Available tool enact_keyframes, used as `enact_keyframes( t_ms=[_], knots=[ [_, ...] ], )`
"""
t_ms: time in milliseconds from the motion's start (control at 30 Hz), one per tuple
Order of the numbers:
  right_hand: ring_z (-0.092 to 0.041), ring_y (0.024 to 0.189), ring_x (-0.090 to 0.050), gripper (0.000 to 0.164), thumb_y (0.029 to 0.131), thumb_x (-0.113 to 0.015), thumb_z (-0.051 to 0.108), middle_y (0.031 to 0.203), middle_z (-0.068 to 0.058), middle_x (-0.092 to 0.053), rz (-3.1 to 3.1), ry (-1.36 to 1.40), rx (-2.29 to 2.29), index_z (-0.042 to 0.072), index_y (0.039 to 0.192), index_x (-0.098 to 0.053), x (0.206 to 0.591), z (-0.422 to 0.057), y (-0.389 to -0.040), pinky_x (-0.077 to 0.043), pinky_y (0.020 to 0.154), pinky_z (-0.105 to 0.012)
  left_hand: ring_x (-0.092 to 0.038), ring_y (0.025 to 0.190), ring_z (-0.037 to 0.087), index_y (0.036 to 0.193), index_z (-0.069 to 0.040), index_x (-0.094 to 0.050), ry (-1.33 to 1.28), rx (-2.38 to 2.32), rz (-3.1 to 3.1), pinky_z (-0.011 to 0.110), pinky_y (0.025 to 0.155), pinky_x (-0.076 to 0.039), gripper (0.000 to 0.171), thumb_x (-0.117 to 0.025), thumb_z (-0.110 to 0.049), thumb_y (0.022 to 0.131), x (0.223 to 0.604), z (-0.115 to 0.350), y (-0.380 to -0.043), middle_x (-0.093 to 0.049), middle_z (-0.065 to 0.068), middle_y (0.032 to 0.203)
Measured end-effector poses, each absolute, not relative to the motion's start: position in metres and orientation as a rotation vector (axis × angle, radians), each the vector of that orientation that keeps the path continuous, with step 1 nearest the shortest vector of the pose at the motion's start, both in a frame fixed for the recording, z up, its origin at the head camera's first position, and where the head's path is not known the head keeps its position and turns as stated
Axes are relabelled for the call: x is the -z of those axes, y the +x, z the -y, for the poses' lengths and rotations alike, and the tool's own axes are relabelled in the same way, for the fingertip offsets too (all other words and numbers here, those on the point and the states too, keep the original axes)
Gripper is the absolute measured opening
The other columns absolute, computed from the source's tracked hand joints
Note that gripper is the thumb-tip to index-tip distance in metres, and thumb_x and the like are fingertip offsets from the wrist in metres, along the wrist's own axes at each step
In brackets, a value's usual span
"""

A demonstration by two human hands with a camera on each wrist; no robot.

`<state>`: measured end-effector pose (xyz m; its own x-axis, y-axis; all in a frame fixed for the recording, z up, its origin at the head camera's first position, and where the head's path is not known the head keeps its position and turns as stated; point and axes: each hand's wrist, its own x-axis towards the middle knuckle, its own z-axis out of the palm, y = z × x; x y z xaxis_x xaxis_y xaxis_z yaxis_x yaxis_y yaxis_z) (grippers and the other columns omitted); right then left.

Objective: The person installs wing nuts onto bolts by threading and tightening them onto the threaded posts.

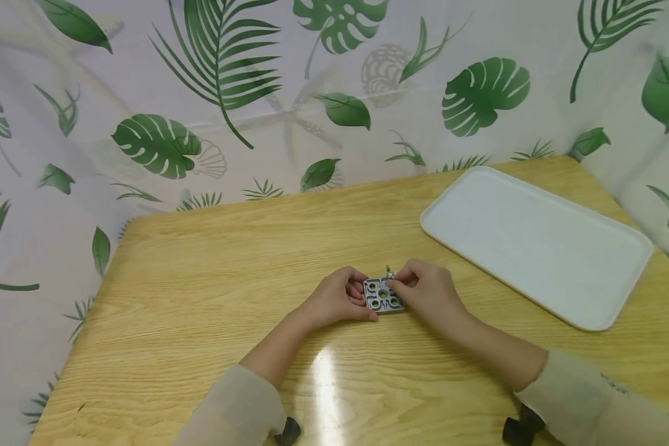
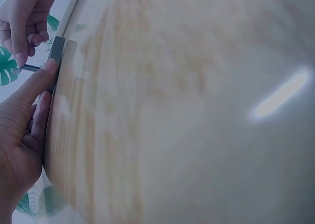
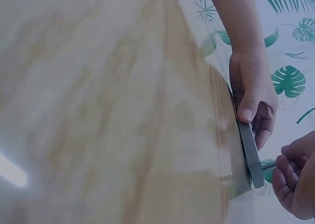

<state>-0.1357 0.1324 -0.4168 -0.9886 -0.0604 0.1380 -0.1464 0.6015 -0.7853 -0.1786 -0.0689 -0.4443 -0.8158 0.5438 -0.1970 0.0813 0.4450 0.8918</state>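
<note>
Square metal block (image 1: 383,295) with round holes, held level at wooden tabletop (image 1: 228,260), contact unclear. Person's left hand (image 1: 334,298) grips its left side, thumb near front corner. Right hand (image 1: 430,296) pinches small metal pin (image 1: 389,274) at block's far right corner. White tray (image 1: 541,248) lies farther right.

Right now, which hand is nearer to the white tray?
Right. The right hand is left of the white tray; the left hand is farther left, gripping the square plate.

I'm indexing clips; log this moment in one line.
left hand: holds square plate | right hand: pinches thin rod at plate | tray: on table
</note>
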Motion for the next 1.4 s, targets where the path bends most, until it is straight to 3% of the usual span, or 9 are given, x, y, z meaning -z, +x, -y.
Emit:
enact_keyframes(
  t_ms=[400, 633, 800, 1000, 1133, 1400],
  knots=[
    [-0.014, 0.071, -0.06, 0.022, 0.073, -0.079, 0.014, 0.078, -0.006, -0.066, 3.072, 0.33, -1.307, 0.002, 0.084, -0.063, 0.405, -0.158, -0.156, -0.05, 0.063, -0.026, -0.057, 0.084, 0.012, 0.122, -0.002, -0.052, 0.514, -1.386, -2.231, 0.02, 0.075, -0.054, 0.068, -0.088, -0.011, 0.064, 0.445, 0.068, -0.179, -0.056, 0.005, 0.099],
    [-0.016, 0.077, -0.062, 0.045, 0.077, -0.074, 0.001, 0.091, -0.011, -0.063, 3.181, 0.818, -1.808, -0.009, 0.117, -0.057, 0.408, -0.191, -0.212, -0.053, 0.067, -0.025, -0.057, 0.085, 0.013, 0.122, -0.002, -0.052, 0.5, -1.38, -2.216, 0.02, 0.075, -0.054, 0.069, -0.088, -0.012, 0.064, 0.448, 0.068, -0.179, -0.055, 0.005, 0.099],
    [-0.012, 0.075, -0.061, 0.051, 0.079, -0.072, -0.002, 0.093, -0.013, -0.063, 3.166, 1.181, -1.996, -0.012, 0.125, -0.053, 0.4, -0.189, -0.24, -0.053, 0.067, -0.022, -0.057, 0.086, 0.014, 0.122, -0.002, -0.052, 0.499, -1.373, -2.221, 0.021, 0.076, -0.053, 0.069, -0.088, -0.013, 0.065, 0.447, 0.067, -0.18, -0.055, 0.006, 0.1],
    [-0.011, 0.084, -0.064, 0.038, 0.08, -0.074, 0.005, 0.101, -0.017, -0.068, 3.165, 1.301, -1.96, -0.009, 0.113, -0.064, 0.399, -0.177, -0.246, -0.054, 0.075, -0.024, -0.058, 0.086, 0.014, 0.121, -0.003, -0.052, 0.489, -1.365, -2.234, 0.021, 0.075, -0.054, 0.069, -0.088, -0.015, 0.064, 0.443, 0.069, -0.18, -0.056, 0.006, 0.1],
    [-0.012, 0.088, -0.064, 0.026, 0.079, -0.075, 0.009, 0.101, -0.013, -0.07, 3.138, 1.257, -1.86, -0.004, 0.101, -0.071, 0.405, -0.174, -0.243, -0.053, 0.078, -0.024, -0.058, 0.086, 0.013, 0.122, -0.003, -0.052, 0.497, -1.367, -2.233, 0.021, 0.076, -0.054, 0.069, -0.088, -0.014, 0.064, 0.441, 0.069, -0.179, -0.056, 0.006, 0.1],
    [-0.012, 0.084, -0.064, 0.018, 0.08, -0.076, 0.02, 0.092, -0.004, -0.073, 3.117, 0.846, -1.609, 0.007, 0.093, -0.076, 0.412, -0.172, -0.216, -0.049, 0.075, -0.022, -0.057, 0.084, 0.013, 0.121, -0.001, -0.052, 0.504, -1.385, -2.214, 0.02, 0.075, -0.054, 0.068, -0.088, -0.012, 0.065, 0.443, 0.069, -0.179, -0.055, 0.007, 0.099]
  ],
)
